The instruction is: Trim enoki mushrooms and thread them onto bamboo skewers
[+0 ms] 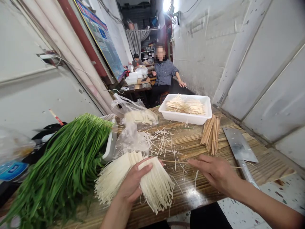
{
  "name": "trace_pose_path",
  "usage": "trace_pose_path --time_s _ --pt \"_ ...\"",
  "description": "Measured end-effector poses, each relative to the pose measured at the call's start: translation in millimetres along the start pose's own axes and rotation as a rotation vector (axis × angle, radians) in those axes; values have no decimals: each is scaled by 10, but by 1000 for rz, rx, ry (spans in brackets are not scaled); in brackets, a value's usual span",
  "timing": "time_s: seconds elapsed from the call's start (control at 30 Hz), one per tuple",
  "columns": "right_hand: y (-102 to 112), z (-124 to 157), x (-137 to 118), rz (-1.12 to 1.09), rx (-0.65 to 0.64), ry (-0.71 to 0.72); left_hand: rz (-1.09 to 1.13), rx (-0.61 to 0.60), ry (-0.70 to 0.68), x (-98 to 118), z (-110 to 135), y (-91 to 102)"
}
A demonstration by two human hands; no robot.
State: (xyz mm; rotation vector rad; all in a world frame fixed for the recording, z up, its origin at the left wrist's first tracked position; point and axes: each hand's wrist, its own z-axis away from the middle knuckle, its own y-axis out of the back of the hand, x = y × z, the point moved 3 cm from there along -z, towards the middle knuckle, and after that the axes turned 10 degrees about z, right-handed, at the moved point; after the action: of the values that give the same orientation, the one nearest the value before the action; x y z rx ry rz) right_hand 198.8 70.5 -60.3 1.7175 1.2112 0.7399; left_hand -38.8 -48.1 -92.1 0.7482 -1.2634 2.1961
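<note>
My left hand [133,181] is closed around a flat bunch of enoki mushrooms [157,184], thumb on top, caps fanning toward me. Between finger and thumb, my right hand [215,173] pinches a thin bamboo skewer [175,161]. The skewer runs left to the base of the held bunch; whether its tip is inside is hidden by my left fingers. Behind my left hand, more enoki bunches [114,178] lie on the wooden table [190,200]. Loose enoki strands [162,140] are scattered beyond both hands.
A cleaver [239,144] and a bundle of skewers [211,135] lie at right. Behind them stands a white tray [184,118] of skewered food. Green chives [69,165] pile up at left, near plastic bags [132,136]. A person [164,73] sits across the table.
</note>
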Motion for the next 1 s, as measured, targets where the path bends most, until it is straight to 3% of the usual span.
trace_pose_path --time_s 0.73,1.0 --pt "34 5 -16 73 29 41 -22 -36 10 33 74 -92" --pt "20 4 -21 91 -18 52 -39 -27 10 41 56 -99"
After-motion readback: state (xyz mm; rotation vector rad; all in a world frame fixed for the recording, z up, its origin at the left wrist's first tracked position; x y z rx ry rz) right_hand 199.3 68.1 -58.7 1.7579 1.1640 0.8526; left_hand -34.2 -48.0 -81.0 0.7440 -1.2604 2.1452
